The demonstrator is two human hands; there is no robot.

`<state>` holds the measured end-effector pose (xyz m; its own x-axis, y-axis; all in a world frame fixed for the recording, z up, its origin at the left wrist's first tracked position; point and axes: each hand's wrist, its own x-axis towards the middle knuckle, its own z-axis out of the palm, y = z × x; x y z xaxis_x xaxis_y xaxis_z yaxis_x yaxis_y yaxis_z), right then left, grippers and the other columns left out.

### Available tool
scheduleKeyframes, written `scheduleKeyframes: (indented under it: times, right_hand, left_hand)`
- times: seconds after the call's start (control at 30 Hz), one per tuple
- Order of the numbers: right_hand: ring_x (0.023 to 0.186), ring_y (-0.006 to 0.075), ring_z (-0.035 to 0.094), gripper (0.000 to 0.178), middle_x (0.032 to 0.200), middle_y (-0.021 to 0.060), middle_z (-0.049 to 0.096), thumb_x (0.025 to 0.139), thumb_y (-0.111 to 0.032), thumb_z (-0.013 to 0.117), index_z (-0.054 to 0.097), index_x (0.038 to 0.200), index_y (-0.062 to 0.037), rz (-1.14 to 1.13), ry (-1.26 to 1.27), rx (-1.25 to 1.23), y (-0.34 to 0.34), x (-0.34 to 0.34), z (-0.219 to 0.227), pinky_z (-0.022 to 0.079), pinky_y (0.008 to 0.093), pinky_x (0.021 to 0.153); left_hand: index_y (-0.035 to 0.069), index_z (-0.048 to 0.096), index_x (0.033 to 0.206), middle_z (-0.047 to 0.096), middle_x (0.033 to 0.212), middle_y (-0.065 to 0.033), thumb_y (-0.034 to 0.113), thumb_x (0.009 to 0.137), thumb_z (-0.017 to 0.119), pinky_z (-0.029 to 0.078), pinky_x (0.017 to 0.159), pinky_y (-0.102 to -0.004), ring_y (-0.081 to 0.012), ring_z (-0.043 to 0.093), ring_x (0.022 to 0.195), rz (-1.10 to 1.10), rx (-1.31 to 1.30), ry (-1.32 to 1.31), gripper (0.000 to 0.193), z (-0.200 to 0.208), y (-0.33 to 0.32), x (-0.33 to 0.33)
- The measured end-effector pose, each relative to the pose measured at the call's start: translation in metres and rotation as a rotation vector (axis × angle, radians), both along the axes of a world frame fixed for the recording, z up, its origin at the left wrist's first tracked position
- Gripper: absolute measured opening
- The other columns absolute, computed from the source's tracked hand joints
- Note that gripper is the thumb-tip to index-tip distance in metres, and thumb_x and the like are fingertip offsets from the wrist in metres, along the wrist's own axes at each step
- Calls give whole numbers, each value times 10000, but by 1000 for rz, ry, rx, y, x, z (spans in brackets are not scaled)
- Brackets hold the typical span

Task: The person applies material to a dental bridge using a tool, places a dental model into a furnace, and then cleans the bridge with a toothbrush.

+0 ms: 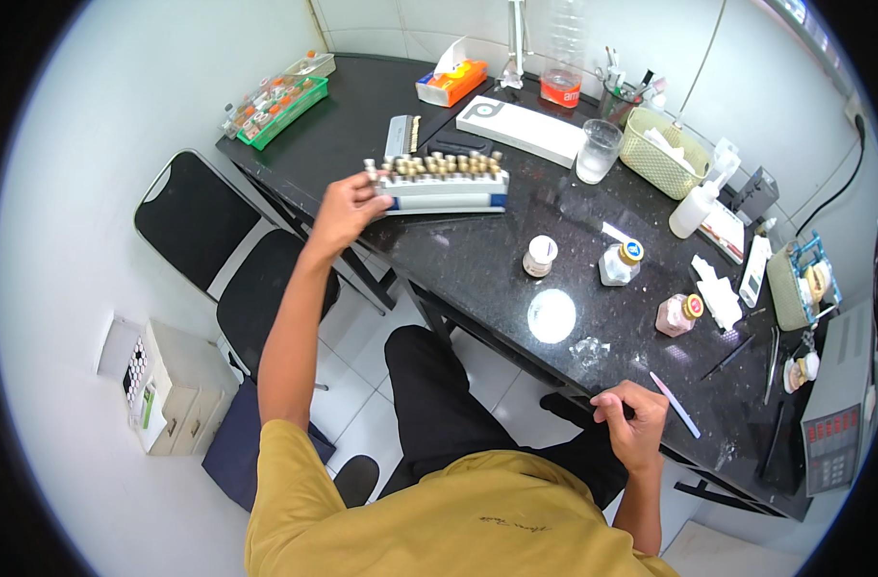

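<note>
My left hand (348, 213) grips the left end of a dental shade guide (444, 195), its thumb on the front face. The guide is a long pale grey holder with a blue band and a row of tabs with brownish ends along the top. It is at the table's near left edge, slightly blurred. My right hand (634, 423) is by the table's front edge at the right, fingers curled, with nothing visible in them. Just beside it on the table lies a slim pale purple tool (675, 405).
Small jars stand mid-table: one white-capped (540, 256), one blue-and-gold-lidded (621, 263), one red-and-gold-lidded (679, 314). Behind are a clear cup (599, 152), white box (521, 131) and orange tissue box (451, 84). A grey keypad device (833, 423) stands right; a black chair (199, 216) left.
</note>
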<state>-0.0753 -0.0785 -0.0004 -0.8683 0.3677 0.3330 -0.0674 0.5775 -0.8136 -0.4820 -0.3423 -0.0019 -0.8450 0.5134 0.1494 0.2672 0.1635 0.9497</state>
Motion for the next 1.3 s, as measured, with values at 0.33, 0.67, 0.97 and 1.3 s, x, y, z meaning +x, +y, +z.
scheduleKeyframes:
  times: [0.33,0.67,0.97,1.3]
  right_hand:
    - [470,154,571,150,581,70,624,881,-60,720,720,741,-7,-103,23,-10,-3,-7,-8,403,274,463]
    - [488,159,595,123,619,67,651,858,-63,759,720,748,-26,-169,-7,27,0,-9,-10,418,277,460]
    - [504,171,615,123,640,74,670,874,-73,751,734,764,-23,-136,1,-9,0,-11,-4,435,286,462]
    - [504,182,601,158,652,77,670,905,-99,735,729,771,-16,-126,25,53,1,-10,-4,440,308,462]
  left_hand:
    - [-49,600,1304,710,1069,-74,119,932,734,587,806,-287,-135,683,943,526,-12,238,429,-28,-118,-174]
    - [-49,532,1406,719,1073,-122,49,917,726,599,743,-294,-160,697,912,732,-39,193,536,-132,-93,-266]
    - [9,659,1296,768,1106,-126,230,890,770,569,834,-349,-233,756,949,924,-220,285,475,-155,-128,-288]
    - [50,709,1201,777,1070,-102,266,864,784,535,875,-387,-266,745,976,929,-501,368,408,-150,-103,-270]
